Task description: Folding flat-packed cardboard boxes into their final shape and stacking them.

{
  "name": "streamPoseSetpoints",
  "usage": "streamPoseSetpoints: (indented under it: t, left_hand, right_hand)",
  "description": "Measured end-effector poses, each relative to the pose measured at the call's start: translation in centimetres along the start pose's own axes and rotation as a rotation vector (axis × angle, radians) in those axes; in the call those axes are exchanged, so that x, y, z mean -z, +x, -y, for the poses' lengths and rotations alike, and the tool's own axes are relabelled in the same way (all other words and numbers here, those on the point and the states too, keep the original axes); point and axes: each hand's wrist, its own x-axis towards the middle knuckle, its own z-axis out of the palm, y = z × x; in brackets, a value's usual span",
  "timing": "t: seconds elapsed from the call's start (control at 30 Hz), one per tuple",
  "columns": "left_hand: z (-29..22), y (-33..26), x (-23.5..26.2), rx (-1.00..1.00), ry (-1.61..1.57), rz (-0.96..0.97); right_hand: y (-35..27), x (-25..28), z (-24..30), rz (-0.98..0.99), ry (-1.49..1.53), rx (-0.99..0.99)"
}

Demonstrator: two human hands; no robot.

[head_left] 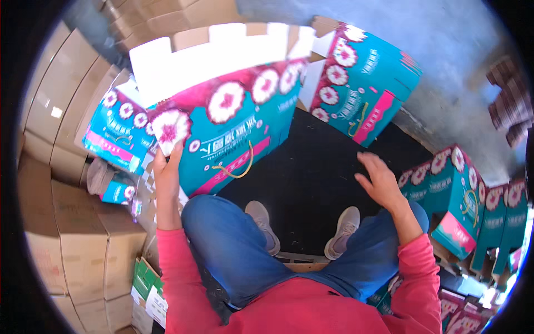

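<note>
A large teal and pink gift carton (272, 125) with white flower prints stands in front of me, its white flaps up and a cord handle on its face. My left hand (167, 175) grips this carton by its near left edge, the thumb on the printed side. Over the black mat (311, 172), my right hand (382, 181) is held with its fingers apart and nothing in it. Beyond that hand, a similar carton (361, 78) stands tilted at the back right, a cord handle on its face too.
Brown cardboard boxes (80, 228) are stacked along the left. Another teal carton (114, 125) leans beside them. Several printed cartons (439, 186) stand at the right, near my knee. My shoes (342, 228) rest by the mat. A green and white box (147, 286) sits low at the left.
</note>
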Motion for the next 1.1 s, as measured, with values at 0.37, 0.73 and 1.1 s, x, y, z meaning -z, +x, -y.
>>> streamPoseSetpoints:
  t: [0.37,0.73,1.1]
  left_hand:
    - [-3.4,-0.5,-7.9,-0.010,0.260,0.842]
    - [-0.4,-4.3,-16.4,-0.348,0.660,0.581]
    - [0.7,-16.1,-27.0,-0.410,0.502,0.814]
  right_hand:
    - [-1.6,4.2,-0.6,0.332,0.570,-0.144]
    - [1.3,-1.2,-0.8,0.143,0.915,-0.372]
    - [4.0,-3.4,-2.2,0.063,0.831,-0.444]
